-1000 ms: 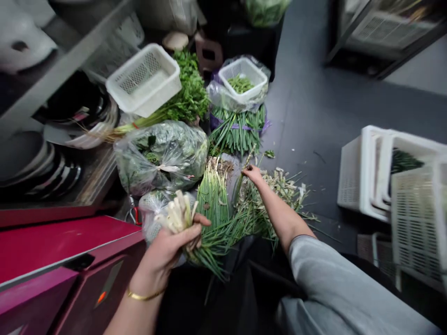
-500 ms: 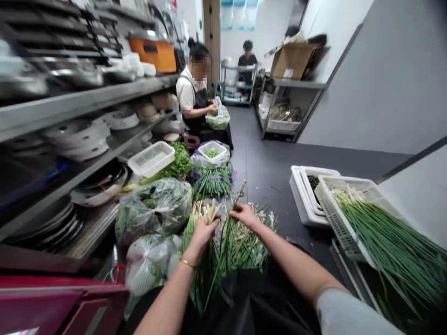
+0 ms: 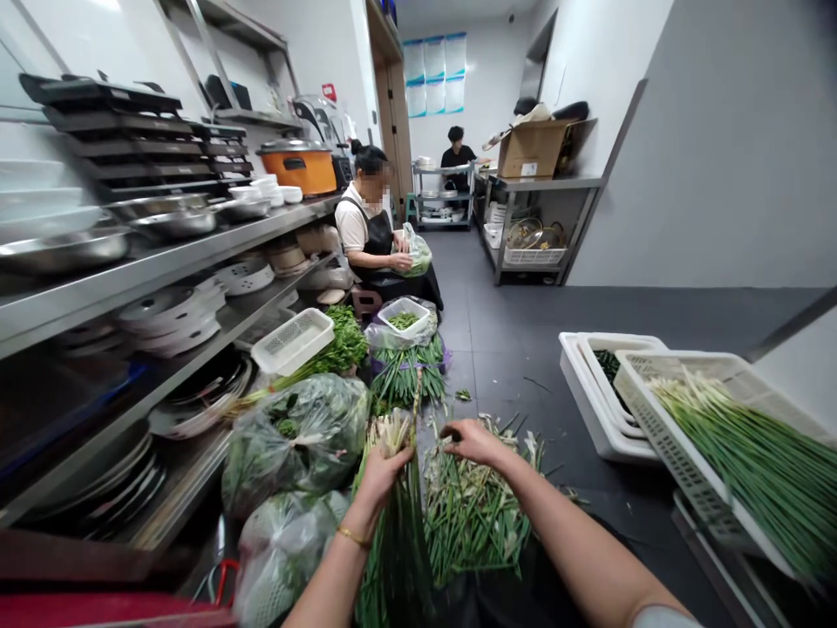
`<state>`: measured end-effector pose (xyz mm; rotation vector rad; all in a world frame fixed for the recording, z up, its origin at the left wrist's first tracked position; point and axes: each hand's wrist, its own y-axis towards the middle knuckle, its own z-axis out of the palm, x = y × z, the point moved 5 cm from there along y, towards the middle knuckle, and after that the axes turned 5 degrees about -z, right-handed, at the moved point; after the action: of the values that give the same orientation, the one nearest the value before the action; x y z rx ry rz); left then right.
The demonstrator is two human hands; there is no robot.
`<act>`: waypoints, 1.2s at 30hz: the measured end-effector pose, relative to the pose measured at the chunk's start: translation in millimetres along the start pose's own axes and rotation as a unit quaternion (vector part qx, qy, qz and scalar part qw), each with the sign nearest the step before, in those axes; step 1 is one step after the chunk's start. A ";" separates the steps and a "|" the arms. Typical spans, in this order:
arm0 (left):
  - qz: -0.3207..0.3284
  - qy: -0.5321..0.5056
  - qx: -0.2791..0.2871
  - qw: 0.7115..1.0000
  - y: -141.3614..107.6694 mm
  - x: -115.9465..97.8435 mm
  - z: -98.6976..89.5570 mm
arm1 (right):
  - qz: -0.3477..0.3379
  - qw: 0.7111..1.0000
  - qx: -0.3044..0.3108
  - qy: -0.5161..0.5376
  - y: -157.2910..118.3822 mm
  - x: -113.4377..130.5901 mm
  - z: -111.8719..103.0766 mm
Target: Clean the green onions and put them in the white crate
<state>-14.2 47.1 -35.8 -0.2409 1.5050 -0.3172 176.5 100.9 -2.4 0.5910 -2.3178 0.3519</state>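
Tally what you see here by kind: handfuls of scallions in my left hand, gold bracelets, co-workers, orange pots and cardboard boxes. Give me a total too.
Handful of scallions in left hand: 1
Gold bracelet: 1
Co-workers: 2
Orange pot: 1
Cardboard box: 1
Total: 6

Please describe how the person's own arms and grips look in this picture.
The left grip and right grip are ungloved hands. A thin gold-coloured bangle circles the left wrist. A light grey sleeve edge shows on the right arm.
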 end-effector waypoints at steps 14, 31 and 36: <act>-0.036 -0.036 0.071 0.996 -10.6 -5.1 22.1 | -0.005 0.902 -0.001 0.432 -8.6 23.2 26.6; -0.080 -0.091 0.096 0.988 -17.7 -3.2 10.7 | 0.045 0.862 0.044 0.502 -2.1 31.9 13.8; -0.077 -0.050 0.107 0.990 -12.0 7.1 -2.4 | 0.004 0.723 -0.062 0.688 -9.8 36.8 -31.9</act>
<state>-17.0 33.5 -38.3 -0.1988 1.3445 -0.5795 176.0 93.9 46.7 0.0962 -0.8608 0.4181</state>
